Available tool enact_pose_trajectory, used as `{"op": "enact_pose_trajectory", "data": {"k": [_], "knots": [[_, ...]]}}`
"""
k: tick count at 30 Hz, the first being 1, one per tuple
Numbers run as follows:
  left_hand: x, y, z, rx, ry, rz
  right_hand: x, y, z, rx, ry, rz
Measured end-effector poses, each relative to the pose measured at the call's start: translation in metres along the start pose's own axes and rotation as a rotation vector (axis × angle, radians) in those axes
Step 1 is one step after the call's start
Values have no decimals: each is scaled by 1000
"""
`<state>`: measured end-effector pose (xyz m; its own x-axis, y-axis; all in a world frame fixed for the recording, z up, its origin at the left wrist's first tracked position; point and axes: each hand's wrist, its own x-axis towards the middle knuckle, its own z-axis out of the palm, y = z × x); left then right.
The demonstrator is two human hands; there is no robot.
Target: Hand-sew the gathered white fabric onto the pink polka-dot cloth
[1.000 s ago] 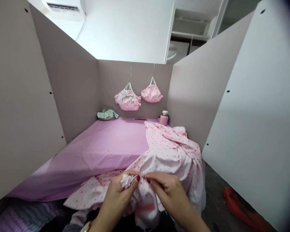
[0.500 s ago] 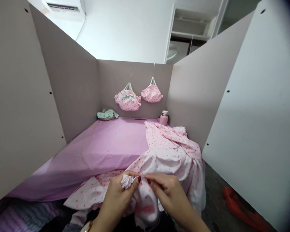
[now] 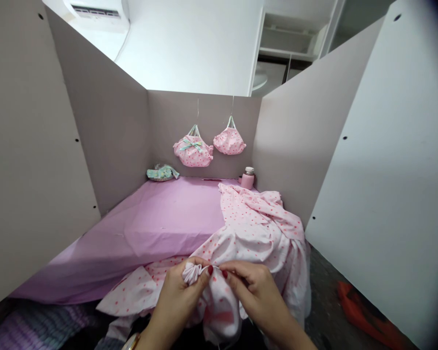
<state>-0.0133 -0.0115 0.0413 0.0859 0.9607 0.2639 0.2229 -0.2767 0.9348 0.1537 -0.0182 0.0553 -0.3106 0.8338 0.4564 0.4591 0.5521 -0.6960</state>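
We are pinching bunched white, pink-dotted cloth (image 3: 190, 275) in our left hand (image 3: 177, 299), right hand (image 3: 255, 288) gripping thin white cord (image 3: 205, 267); binding seemingly unfinished.

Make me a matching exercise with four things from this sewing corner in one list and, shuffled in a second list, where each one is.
Things
1. pink bottle
2. green fabric
3. dotted pouches
4. gathered cloth

Places
A. hanging on the back wall
B. pinched between the left hand and the right hand
C. far left corner of the table
D. far right corner of the table

Pairs: 1-D, 2-C, 3-A, 4-B
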Motion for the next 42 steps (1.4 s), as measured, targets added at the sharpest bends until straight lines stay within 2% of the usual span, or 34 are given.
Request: {"op": "enact_pose_trajectory", "data": {"k": [7, 18, 22, 27, 34, 36, 39, 40, 42], "knots": [[4, -6, 2, -242, -83, -85, 0, 5, -2, 126, -32, 39], [-2, 6, 5, -448, -117, -357, 0, 12, 3, 293, -68, 88], [1, 4, 6, -463, -151, -337, -1, 12, 5, 284, -70, 99], [1, 6, 6, -449, -78, -304, -4, 15, 6, 268, -21, 86], [2, 1, 6, -416, -127, -206, 0, 11, 18, 456, -70, 112], [3, 0, 5, -432, -78, -215, -2, 11, 15, 487, -67, 132], [5, -2, 2, -405, 78, -199, -11, 10, 2, 484, -37, 181], [6, -4, 1, -386, 134, -178, -15, 8, -3, 499, -64, 193], [8, -7, 0, -346, 229, -139, -21, 2, -12, 505, -235, 165]]}}
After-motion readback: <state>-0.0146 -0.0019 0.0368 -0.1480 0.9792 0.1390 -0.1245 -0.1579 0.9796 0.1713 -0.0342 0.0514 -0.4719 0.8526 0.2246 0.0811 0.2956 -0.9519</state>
